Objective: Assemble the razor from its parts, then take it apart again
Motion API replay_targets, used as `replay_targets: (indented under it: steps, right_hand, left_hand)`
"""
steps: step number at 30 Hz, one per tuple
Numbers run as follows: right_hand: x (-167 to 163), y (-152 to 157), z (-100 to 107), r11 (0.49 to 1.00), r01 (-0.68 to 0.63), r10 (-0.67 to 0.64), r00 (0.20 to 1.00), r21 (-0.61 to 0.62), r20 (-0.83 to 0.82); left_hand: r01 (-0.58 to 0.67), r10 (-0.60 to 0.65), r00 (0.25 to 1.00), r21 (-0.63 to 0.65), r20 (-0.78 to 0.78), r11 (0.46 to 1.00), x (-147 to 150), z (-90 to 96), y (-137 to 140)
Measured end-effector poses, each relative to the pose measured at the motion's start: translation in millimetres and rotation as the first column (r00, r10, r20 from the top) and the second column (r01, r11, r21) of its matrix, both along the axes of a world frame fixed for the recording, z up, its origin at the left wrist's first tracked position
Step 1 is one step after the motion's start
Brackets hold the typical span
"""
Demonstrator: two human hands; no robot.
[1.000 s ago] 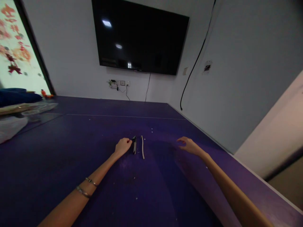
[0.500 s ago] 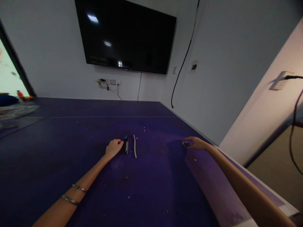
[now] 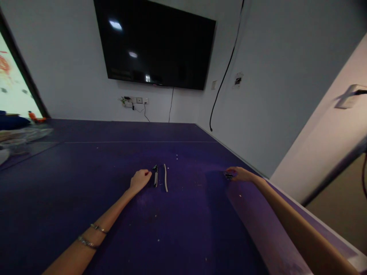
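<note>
My left hand point(image 3: 140, 180) rests on the purple tabletop point(image 3: 183, 225) with its fingers curled in, and nothing shows in it. Just right of its knuckles lies a slim black-and-silver razor point(image 3: 156, 178), its head pointing away from me. Beside the razor, a little apart from it, is a thin, slightly bent whitish strip point(image 3: 165, 179). Farther right, my right hand point(image 3: 239, 174) has its thumb and fingers closed on a small dark object with clear parts point(image 3: 228, 175), at or just above the tabletop. Its kind is too small to make out.
A large television point(image 3: 160, 46) hangs on the wall above several sockets point(image 3: 139, 100). One black cable point(image 3: 226, 70) dangles down to near the table's right edge. Clear plastic packaging point(image 3: 31, 135) and an orange item point(image 3: 36, 117) lie at the far left. Tiny white specks dot the tabletop.
The view has swung slightly left, so everything sits a little farther right. The small object in my right hand appears slightly turned. My left hand keeps its place beside the razor.
</note>
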State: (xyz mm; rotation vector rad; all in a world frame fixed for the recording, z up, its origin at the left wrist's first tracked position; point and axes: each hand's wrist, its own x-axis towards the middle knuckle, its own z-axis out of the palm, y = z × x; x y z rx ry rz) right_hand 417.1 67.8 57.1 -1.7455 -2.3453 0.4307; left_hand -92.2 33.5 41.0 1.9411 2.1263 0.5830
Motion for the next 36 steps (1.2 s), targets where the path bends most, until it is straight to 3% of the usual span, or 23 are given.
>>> replay_targets:
  steps: [4,12,22,27,36]
  right_hand:
    - [-24.4,-0.2,2.6,0.999,0.015,-0.013,0.999,0.045,-0.049]
    - [-121.2,5.9,9.5,0.977,-0.189,0.201,0.97,0.098,-0.139]
    - [-230.4,17.3,-1.6,0.923,-0.355,0.382,0.889,0.149,-0.252]
    - [-251.3,22.9,-12.3,0.922,-0.365,0.387,0.868,0.13,-0.311]
    - [-256.6,22.8,-33.7,0.946,-0.278,0.322,0.859,0.165,-0.399]
  left_hand:
    - [-0.009,0.01,0.999,0.015,-0.04,1.0,3.9,-0.5,-3.4]
    - [-0.045,0.047,0.996,0.034,-0.07,0.998,8.5,-3.6,-9.4]
    - [-0.015,0.021,0.997,0.067,-0.077,0.998,8.1,-8.0,-9.2]
    - [-0.017,0.023,0.996,0.063,-0.083,0.998,8.5,-10.1,-8.4]
    - [-0.018,0.023,0.996,0.059,-0.088,0.998,9.8,-9.8,-9.6]
